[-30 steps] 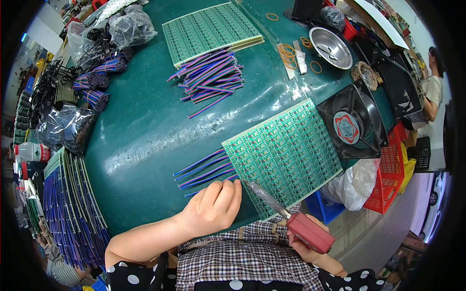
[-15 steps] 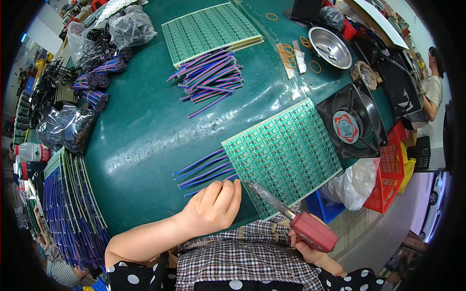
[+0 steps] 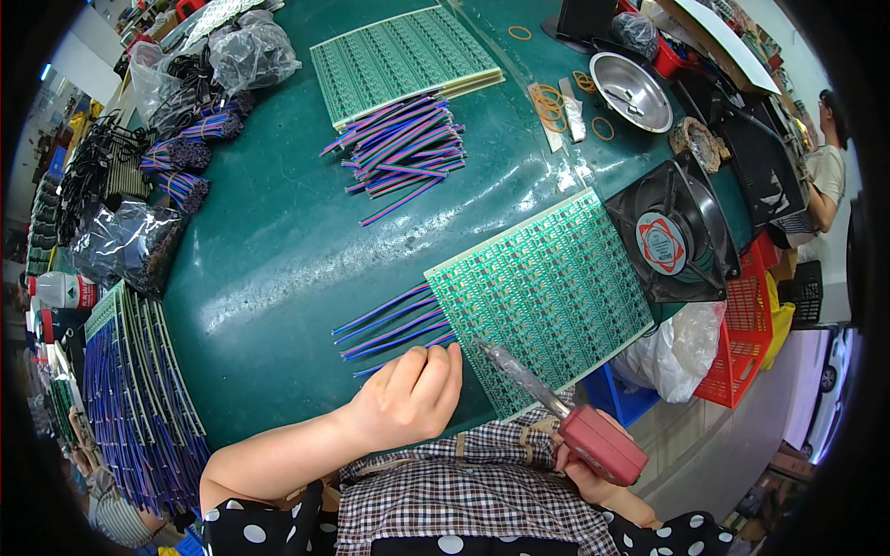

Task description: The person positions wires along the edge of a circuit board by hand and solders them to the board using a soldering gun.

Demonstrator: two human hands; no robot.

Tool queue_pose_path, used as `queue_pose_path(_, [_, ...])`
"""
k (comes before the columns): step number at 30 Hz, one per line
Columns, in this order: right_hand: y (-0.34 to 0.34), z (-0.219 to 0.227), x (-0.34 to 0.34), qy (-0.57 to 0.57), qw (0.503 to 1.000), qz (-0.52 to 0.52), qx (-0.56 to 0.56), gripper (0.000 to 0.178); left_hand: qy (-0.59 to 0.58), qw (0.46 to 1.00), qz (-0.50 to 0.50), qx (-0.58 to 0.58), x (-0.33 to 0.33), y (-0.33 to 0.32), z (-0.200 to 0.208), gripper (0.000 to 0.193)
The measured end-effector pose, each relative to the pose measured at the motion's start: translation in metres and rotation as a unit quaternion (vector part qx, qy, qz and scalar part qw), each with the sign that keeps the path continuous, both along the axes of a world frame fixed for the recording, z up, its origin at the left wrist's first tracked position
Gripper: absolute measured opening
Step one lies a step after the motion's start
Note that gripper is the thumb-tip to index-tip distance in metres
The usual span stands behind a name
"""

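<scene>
A green circuit board panel (image 3: 547, 287) lies at a slant in front of me, with several blue, pink and black ribbon wires (image 3: 394, 310) sticking out from its left edge. My left hand (image 3: 413, 394) is closed in a pinch at that edge, on the nearest wire; the fingers hide most of it. In my right hand (image 3: 586, 480) is a red soldering gun (image 3: 603, 445), its fingers wrapped round the underside of the body. The gun's wrapped barrel points up and left, and its tip is over the board near my left fingertips. Whether the tip touches is unclear.
A black fan (image 3: 660, 236) stands against the board's right side. Farther off are a loose wire pile (image 3: 403, 148), stacked panels (image 3: 399, 60), rubber bands (image 3: 549, 109) and a metal bowl (image 3: 630, 91). Wired boards (image 3: 139, 408) stand at left. A person (image 3: 825, 176) is at far right.
The soldering gun has shifted slightly to the right, its tip moving a little farther in from the board's left edge. My left hand stays nearly still in its pinch.
</scene>
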State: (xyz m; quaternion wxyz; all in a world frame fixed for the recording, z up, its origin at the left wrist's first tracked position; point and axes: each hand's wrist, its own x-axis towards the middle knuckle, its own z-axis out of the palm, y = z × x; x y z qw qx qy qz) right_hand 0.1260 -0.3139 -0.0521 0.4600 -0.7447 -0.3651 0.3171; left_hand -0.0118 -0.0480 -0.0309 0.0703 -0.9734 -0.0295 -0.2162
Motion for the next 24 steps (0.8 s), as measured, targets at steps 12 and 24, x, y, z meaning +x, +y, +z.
queue_pose_path(12, [0.008, 0.004, 0.002, 0.219, 0.967, -0.067, 0.112, 0.058, 0.125, 0.986, 0.062, -0.088, 0.000, -0.010, 0.032, 0.035])
queue_pose_path(24, [0.009, 0.013, -0.001, 0.222, 0.952, -0.129, 0.170, 0.055, 0.055, 0.970, 0.182, -0.148, 0.073, 0.105, 0.008, 0.010])
